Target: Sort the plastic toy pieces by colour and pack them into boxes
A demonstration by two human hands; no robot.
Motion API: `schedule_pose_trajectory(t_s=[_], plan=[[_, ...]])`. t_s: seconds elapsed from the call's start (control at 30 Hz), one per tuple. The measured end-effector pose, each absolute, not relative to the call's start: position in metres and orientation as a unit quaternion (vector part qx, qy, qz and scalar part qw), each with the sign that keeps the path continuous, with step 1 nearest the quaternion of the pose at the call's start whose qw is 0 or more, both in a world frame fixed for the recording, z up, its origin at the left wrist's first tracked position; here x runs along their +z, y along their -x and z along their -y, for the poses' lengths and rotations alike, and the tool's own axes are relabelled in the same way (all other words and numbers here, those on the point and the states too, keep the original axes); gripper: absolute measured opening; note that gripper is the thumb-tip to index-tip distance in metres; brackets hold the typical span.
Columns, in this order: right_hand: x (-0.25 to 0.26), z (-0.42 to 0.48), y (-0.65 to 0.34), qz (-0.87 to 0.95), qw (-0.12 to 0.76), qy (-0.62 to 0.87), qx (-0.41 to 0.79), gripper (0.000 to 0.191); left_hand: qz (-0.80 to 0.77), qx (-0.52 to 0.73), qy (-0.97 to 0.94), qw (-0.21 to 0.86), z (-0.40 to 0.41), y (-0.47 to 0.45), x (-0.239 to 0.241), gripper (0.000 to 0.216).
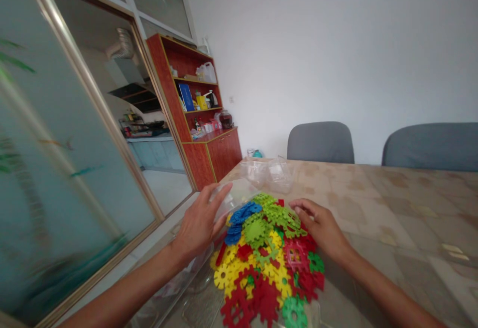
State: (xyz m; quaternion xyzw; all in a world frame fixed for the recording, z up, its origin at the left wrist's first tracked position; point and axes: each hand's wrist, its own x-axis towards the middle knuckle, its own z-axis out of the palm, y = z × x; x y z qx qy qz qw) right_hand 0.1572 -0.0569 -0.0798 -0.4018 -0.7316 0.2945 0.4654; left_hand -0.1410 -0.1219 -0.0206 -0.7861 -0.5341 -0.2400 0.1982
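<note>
A heap of flat plastic interlocking toy pieces lies on the table in front of me, in red, yellow, green and blue. Many have notched edges like gears or snowflakes. My left hand is at the heap's left side, thumb and forefinger spread, close to the stacked blue pieces. Beside its fingertips is a clear plastic container; whether they touch it I cannot tell. My right hand rests against the heap's right edge by the light green pieces, fingers loosely bent and partly hidden, nothing visibly gripped.
Crumpled clear plastic packaging lies behind the heap on the patterned table. Two grey chairs stand at the far side by the wall. Left are a red-brown cabinet and a frosted sliding door.
</note>
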Motion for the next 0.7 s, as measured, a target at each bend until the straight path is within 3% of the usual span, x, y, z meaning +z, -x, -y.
schedule_pose_trajectory(t_s=[0.17, 0.33, 0.47, 0.7], plan=[[-0.065, 0.067, -0.153, 0.755, 0.46, 0.386, 0.266, 0.039, 0.531, -0.376, 0.753, 0.1, 0.126, 0.128, 0.003, 0.048], [-0.048, 0.074, -0.152, 0.817, 0.442, 0.335, 0.16, 0.064, 0.506, -0.483, 0.676, -0.231, 0.111, 0.108, 0.023, 0.053], [-0.046, 0.069, -0.159, 0.853, 0.396, 0.315, 0.127, 0.044, 0.469, -0.482, 0.631, -0.386, 0.091, 0.1, 0.02, 0.057], [-0.052, 0.058, -0.184, 0.876, 0.369, 0.292, 0.107, 0.027, 0.438, -0.433, 0.6, -0.511, 0.063, 0.097, 0.007, 0.063]])
